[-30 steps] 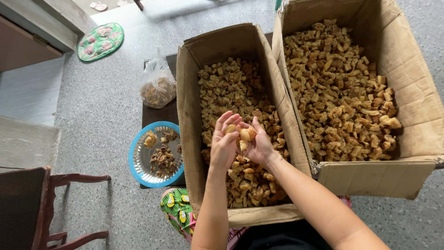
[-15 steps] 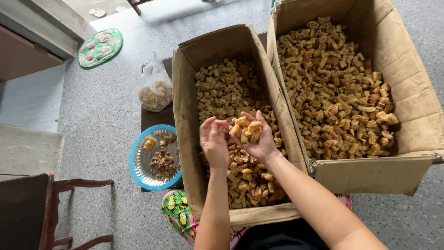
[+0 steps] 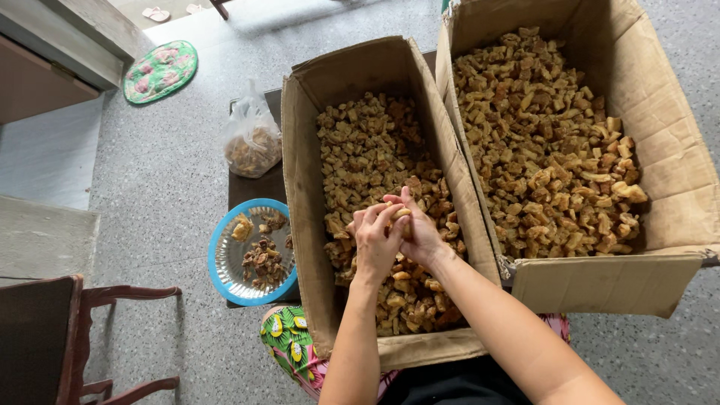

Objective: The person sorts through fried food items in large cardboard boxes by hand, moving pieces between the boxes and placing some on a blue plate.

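Observation:
Both my hands meet over the near cardboard box, which is filled with golden-brown fried pieces. My left hand and my right hand are cupped together around a few of those pieces, one showing between the fingers. A second, larger cardboard box to the right holds a deeper heap of the same pieces.
A blue-rimmed plate with darker scraps sits left of the near box on a dark board. A clear plastic bag of pieces stands behind it. A wooden chair is at lower left; a round green mat lies on the speckled floor.
My hands, holding a handful apart half a second ago, have come together and dropped slightly toward the pieces in the near box.

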